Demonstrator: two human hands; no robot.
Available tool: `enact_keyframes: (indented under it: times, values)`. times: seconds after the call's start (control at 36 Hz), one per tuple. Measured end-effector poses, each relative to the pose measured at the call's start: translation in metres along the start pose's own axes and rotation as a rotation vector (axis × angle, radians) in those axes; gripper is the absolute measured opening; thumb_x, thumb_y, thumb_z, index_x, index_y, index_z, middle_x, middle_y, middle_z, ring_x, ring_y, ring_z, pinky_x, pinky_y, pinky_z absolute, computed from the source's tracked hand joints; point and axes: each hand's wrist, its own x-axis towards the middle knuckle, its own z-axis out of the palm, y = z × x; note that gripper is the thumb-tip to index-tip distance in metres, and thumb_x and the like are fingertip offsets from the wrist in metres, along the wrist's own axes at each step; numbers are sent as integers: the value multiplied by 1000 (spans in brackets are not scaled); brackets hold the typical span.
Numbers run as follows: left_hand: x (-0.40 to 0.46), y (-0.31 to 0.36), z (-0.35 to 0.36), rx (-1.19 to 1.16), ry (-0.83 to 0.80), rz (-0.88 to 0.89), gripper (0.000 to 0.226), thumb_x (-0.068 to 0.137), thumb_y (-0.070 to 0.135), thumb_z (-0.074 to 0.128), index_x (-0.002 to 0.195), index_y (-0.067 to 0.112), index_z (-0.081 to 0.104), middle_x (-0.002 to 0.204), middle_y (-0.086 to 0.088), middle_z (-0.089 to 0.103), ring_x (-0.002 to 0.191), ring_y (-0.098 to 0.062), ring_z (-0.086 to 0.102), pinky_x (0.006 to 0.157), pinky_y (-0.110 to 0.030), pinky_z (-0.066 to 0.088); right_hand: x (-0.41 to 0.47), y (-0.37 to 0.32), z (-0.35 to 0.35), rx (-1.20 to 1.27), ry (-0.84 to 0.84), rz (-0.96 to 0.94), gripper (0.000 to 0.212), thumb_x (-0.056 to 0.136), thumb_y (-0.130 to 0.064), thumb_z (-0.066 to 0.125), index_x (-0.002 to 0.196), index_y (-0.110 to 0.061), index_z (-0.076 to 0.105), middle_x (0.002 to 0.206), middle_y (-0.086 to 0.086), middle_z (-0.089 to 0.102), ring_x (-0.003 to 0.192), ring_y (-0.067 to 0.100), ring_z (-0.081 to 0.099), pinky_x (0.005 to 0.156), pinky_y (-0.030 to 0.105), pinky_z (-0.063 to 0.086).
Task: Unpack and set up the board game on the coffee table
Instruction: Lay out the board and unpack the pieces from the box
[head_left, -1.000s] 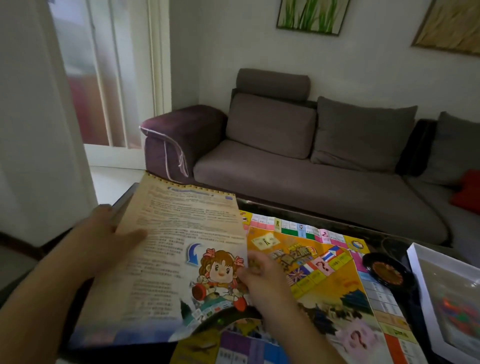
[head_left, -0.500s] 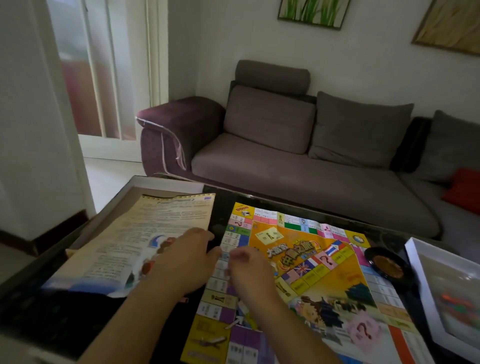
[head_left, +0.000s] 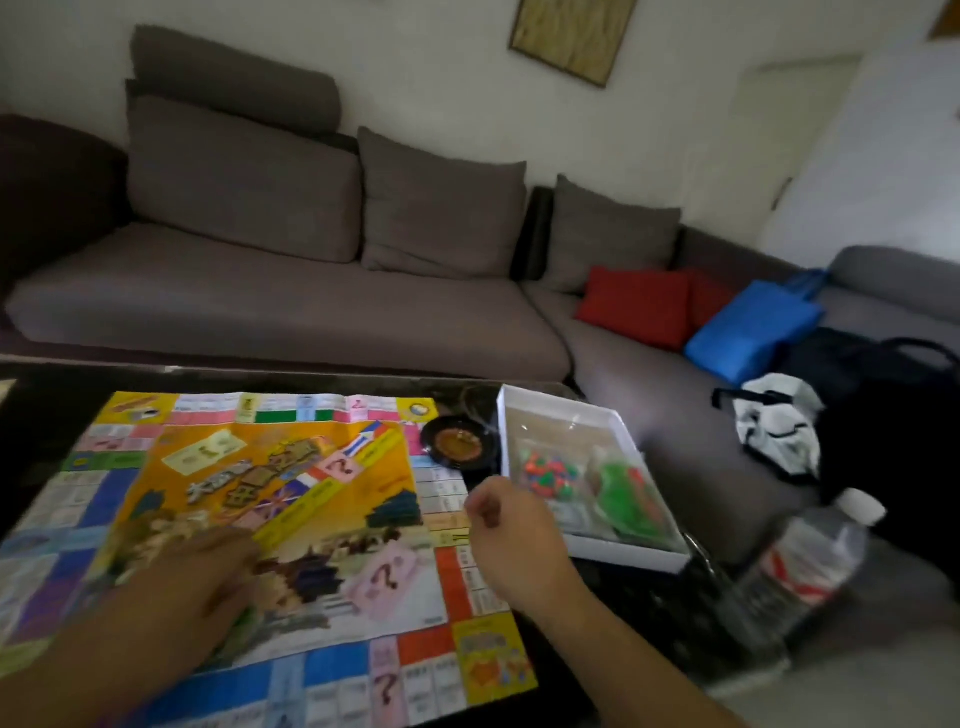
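Note:
The colourful paper game board (head_left: 291, 467) lies unfolded on the dark coffee table (head_left: 47, 384). My left hand (head_left: 208, 577) rests flat on the board's lower left part, fingers spread. Over the board's right edge hovers my right hand (head_left: 511, 535), fingers loosely curled and holding nothing. Right of it sits the open white game box (head_left: 561, 410), with bags of small coloured pieces (head_left: 550, 470) and green pieces (head_left: 626, 491) inside. A small black roulette wheel (head_left: 457, 444) stands between board and box.
A clear water bottle (head_left: 795, 577) with a white cap stands at the table's right end. A grey sofa (head_left: 270, 306) runs behind the table, carrying a red cushion (head_left: 636, 306), a blue bag (head_left: 753, 327), a black bag (head_left: 883, 426) and a white plastic bag (head_left: 779, 421).
The rule sheet was laid down at the left and is now out of view. My view swung right. My left hand moved onto the board, and my right hand moved toward the box.

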Motion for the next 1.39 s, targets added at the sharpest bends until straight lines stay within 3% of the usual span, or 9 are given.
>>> enact_keyframes:
  times: [0.17,0.33,0.47,0.69,0.81,1.0,1.17,1.25,1.39]
  values:
    - [23,81,26,-16,-51,144,41,104,42,54,137,54,33,159,22,31,144,-4,35,119,-20,30,24,66,-68,-196,307,217,26,89,-11,62,114,-16,58,116,5,61,113,27,58,99,37,48]
    - [33,145,65,-16,-34,184,56,104,53,47,157,46,31,165,27,15,152,-1,16,125,-23,20,56,136,-83,-359,262,480,78,96,-76,37,141,-14,48,138,21,56,127,42,51,108,49,40]
    - [31,146,84,39,-113,209,103,68,97,-10,156,49,16,160,31,4,154,1,-1,122,-21,2,62,152,-84,-382,288,411,66,94,-63,54,140,-16,48,128,16,59,115,37,59,98,47,52]
    - [31,139,78,-194,-24,170,41,103,38,58,140,48,45,153,37,22,144,5,27,119,-18,31,57,146,-98,-47,509,382,53,78,-52,62,117,-15,63,110,7,64,93,23,61,83,37,55]
    - [30,158,64,-490,84,79,25,100,28,66,115,49,62,133,34,55,121,1,57,89,-12,45,29,104,-100,15,561,183,44,90,-30,76,130,-22,59,123,-2,55,96,5,54,72,5,41]
    - [33,224,14,-1401,-184,-165,45,93,45,72,128,18,67,116,-6,78,102,-24,78,94,-48,60,-27,19,-41,70,157,-175,59,85,-40,83,134,-44,49,126,-24,42,120,-3,46,101,20,47]
    - [23,210,7,-1337,8,-170,27,91,13,78,116,24,74,105,-7,81,96,-28,79,88,-53,63,-25,-5,-27,572,39,130,36,94,-45,75,121,-34,54,119,-9,59,105,4,65,75,18,57]
    - [14,205,6,-1296,16,-148,29,85,14,83,111,25,75,101,-5,81,92,-26,80,83,-49,64,-15,-5,-20,735,-86,270,30,94,-49,73,110,-24,68,105,2,76,92,17,76,80,38,65]
    - [10,193,9,-1249,25,-215,26,87,28,82,111,21,75,92,1,81,81,-20,80,64,-35,63,-11,1,-8,758,19,178,33,104,-31,65,81,-8,70,74,8,74,61,12,70,56,29,56]
